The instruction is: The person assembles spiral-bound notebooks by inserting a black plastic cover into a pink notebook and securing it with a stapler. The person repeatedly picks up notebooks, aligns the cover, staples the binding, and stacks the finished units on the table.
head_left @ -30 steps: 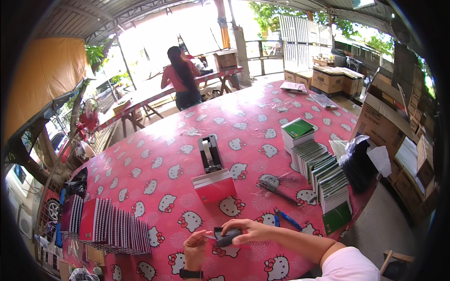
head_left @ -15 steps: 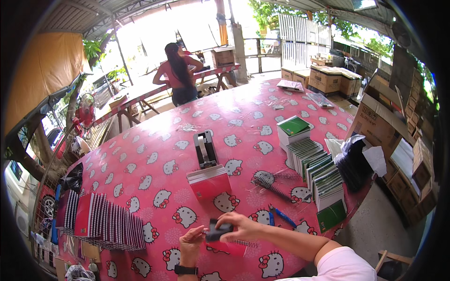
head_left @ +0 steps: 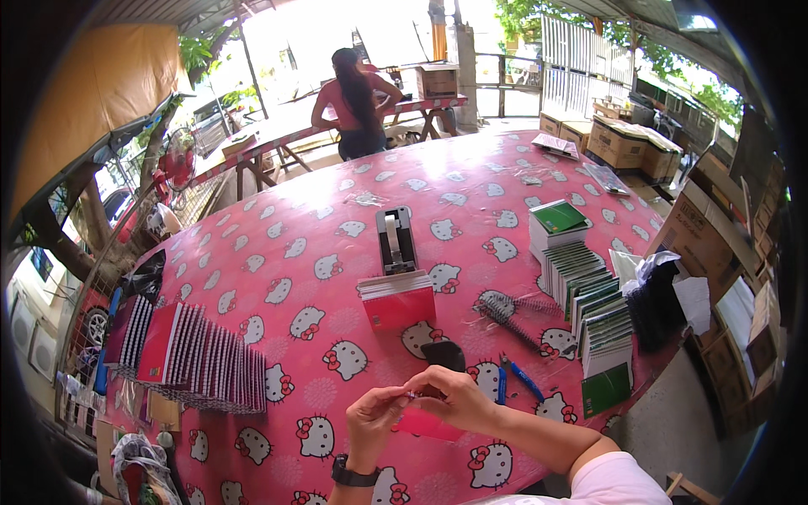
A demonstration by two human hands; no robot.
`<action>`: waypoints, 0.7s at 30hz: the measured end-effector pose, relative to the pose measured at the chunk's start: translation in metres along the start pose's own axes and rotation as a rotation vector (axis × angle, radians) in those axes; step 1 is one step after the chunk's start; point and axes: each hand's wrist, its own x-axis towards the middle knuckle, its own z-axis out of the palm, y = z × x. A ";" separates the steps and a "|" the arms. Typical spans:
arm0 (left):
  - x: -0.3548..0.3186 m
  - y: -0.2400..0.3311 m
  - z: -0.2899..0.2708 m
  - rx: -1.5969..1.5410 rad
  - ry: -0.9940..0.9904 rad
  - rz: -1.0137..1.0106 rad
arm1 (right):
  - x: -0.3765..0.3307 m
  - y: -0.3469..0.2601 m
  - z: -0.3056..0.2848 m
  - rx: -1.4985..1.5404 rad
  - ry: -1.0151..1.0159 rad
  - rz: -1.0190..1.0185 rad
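Observation:
Both my hands meet above a red notebook (head_left: 431,424) lying at the table's near side. Thumb and fingertips of my left hand (head_left: 375,417) are pinched together against those of my right hand (head_left: 459,399). Something small and shiny shows between the fingertips, too small to name. Just beyond my right knuckles is a dark, flat black piece (head_left: 444,355); whether it touches the hand I cannot tell. Further off, a stack of red-covered notebooks (head_left: 399,311) stands against a black tape dispenser (head_left: 396,244). Blue-handled pliers (head_left: 523,379) lie right of my right hand.
Red spiral notebooks (head_left: 202,362) stand in rows at left. On the right are green notebooks (head_left: 581,282), loose black spiral coils (head_left: 509,320) and a black bundle with white wrapping (head_left: 652,303). Cardboard boxes (head_left: 619,143) stand beyond; another person (head_left: 358,101) is at a far table.
The black piece has gone from between my hands to beyond my right hand. My fingertips have come together over the red notebook. The whole view has shifted a little.

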 end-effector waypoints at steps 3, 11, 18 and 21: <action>-0.002 -0.005 -0.005 0.035 0.024 0.038 | 0.000 0.003 0.009 0.050 0.056 -0.018; -0.003 -0.017 -0.006 0.081 -0.010 0.284 | 0.002 -0.004 0.008 0.267 -0.008 0.242; -0.002 -0.007 0.002 0.207 -0.012 0.276 | -0.004 -0.010 0.000 0.261 0.013 0.316; -0.004 -0.005 0.003 0.220 0.020 0.176 | -0.003 -0.011 0.006 -0.026 0.032 0.189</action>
